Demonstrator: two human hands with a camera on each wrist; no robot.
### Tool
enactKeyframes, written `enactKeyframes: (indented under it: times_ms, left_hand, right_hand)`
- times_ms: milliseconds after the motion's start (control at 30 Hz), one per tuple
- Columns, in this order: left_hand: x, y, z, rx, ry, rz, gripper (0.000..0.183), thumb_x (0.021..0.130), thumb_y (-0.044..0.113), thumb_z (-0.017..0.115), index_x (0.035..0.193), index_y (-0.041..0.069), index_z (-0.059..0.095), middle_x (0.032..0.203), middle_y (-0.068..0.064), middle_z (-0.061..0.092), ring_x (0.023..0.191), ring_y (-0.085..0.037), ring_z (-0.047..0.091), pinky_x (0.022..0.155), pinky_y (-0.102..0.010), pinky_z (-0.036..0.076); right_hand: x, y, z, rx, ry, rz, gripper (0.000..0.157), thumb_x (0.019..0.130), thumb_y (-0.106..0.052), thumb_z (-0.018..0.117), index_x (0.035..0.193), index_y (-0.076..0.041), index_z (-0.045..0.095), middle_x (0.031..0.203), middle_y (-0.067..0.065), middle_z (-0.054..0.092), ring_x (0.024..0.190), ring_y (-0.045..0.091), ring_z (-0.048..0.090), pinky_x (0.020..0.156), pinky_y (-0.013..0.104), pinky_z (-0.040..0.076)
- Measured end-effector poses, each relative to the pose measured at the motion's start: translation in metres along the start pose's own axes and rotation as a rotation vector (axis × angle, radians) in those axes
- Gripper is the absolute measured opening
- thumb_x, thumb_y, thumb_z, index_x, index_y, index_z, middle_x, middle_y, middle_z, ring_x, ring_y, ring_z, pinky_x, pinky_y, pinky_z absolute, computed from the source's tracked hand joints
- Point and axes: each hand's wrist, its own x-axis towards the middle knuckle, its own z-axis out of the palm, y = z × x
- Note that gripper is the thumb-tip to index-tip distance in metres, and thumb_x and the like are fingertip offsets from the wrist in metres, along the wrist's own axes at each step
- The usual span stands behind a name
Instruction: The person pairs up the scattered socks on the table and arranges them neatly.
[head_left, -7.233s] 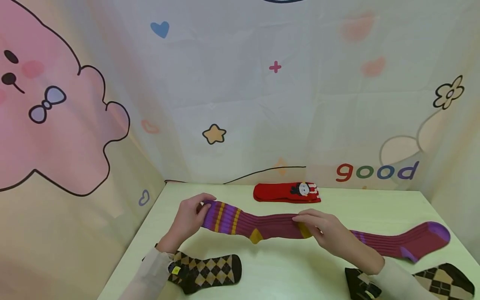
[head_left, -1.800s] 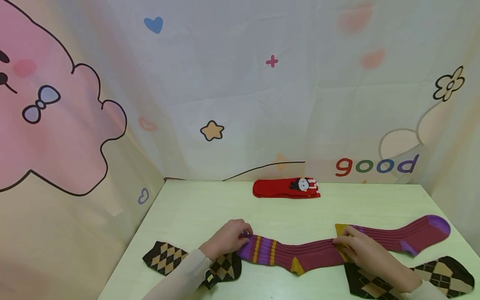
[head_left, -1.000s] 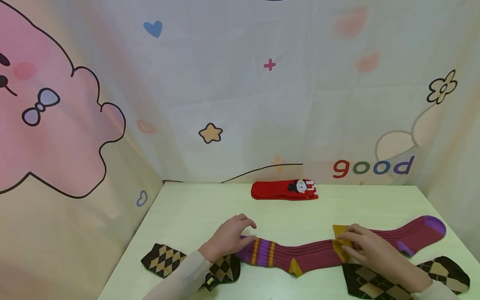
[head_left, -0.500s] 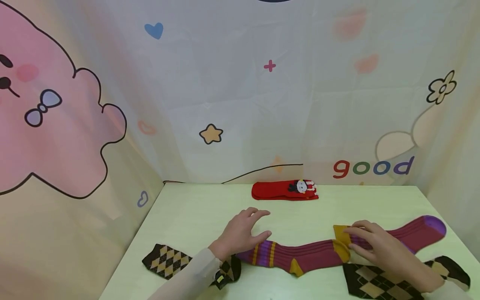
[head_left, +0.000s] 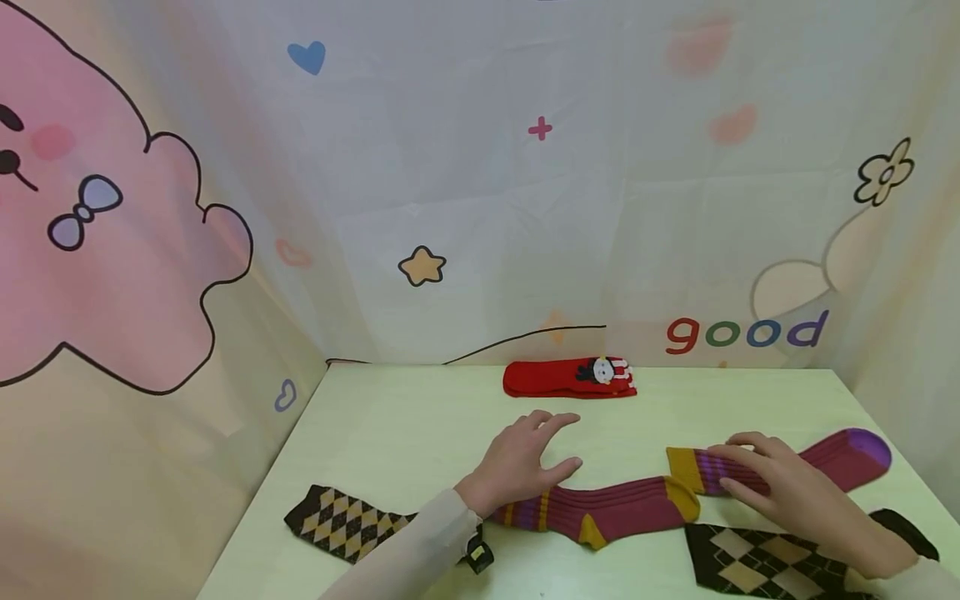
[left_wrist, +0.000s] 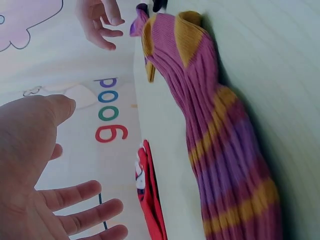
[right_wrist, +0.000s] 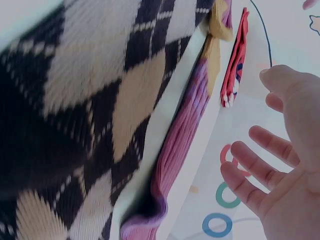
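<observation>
A maroon ribbed sock (head_left: 633, 508) with yellow heel and toe lies flat mid-table, its toe touching the yellow cuff of a second maroon sock (head_left: 840, 467) with a purple toe. My left hand (head_left: 517, 467), fingers spread, hovers over the first sock's striped cuff and hides part of it. In the left wrist view, that sock (left_wrist: 230, 135) lies apart from the left hand (left_wrist: 30, 165). My right hand (head_left: 787, 483) is above the second sock and covers its middle, holding nothing. Relaxed, parted fingers show on the right hand (right_wrist: 295, 160) in the right wrist view.
A folded red sock pair (head_left: 555, 379) with a cartoon figure lies at the table's back. One argyle sock (head_left: 345, 525) is at left, partly under the left sleeve; another argyle sock (head_left: 765, 562) lies at right front. A printed curtain (head_left: 480, 183) hangs behind the table.
Both hands held the yellow-heeled sock stretched above the table, laid it down farther right and let go. Since then both have lifted and shifted right, fingers spreading.
</observation>
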Motion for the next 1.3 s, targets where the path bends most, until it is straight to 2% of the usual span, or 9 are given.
enactKeyframes:
  times_ms: [200,467,767,1033,1300]
  left_hand:
    - [0.011,0.010,0.006,-0.018,0.011,0.007,0.065,0.100,0.052,0.059,0.159,0.034,0.036,0.140,-0.001,0.059,0.117,-0.017,0.061,0.089,-0.037,0.055]
    - [0.023,0.022,0.017,-0.025,-0.010,-0.011,0.064,0.100,0.052,0.059,0.157,0.035,0.038,0.140,0.000,0.059,0.117,-0.016,0.062,0.089,-0.036,0.055]
    - [0.035,0.035,0.029,-0.064,-0.029,-0.018,0.060,0.102,0.048,0.057,0.157,0.033,0.038,0.140,0.000,0.059,0.114,-0.014,0.063,0.088,-0.032,0.055]
    - [0.045,0.046,0.038,-0.074,-0.052,-0.036,0.060,0.103,0.046,0.056,0.158,0.033,0.036,0.138,0.001,0.060,0.108,-0.011,0.064,0.087,-0.029,0.055]
    - [0.056,0.055,0.050,-0.061,-0.048,-0.051,0.060,0.102,0.047,0.058,0.156,0.034,0.038,0.139,0.002,0.056,0.104,-0.009,0.063,0.082,-0.025,0.056]
  right_hand:
    - [-0.002,0.012,-0.007,-0.017,0.029,-0.004,0.047,0.077,-0.016,0.090,0.121,-0.016,0.073,0.115,0.008,0.065,0.098,0.029,0.063,0.070,0.042,0.060]
    - [-0.004,0.025,-0.011,-0.030,0.040,0.007,0.050,0.075,-0.014,0.090,0.121,-0.012,0.071,0.114,0.013,0.064,0.096,0.035,0.062,0.069,0.051,0.058]
    - [-0.004,0.037,-0.016,-0.069,0.036,0.023,0.055,0.073,-0.015,0.091,0.123,-0.010,0.069,0.114,0.016,0.064,0.090,0.034,0.061,0.064,0.044,0.054]
    - [-0.006,0.052,-0.016,-0.085,0.021,0.037,0.057,0.075,-0.016,0.090,0.126,-0.009,0.066,0.114,0.021,0.064,0.087,0.039,0.061,0.064,0.051,0.052]
    - [-0.006,0.067,-0.020,-0.108,-0.032,0.102,0.057,0.079,-0.019,0.088,0.128,-0.005,0.063,0.114,0.030,0.062,0.089,0.046,0.060,0.069,0.062,0.052]
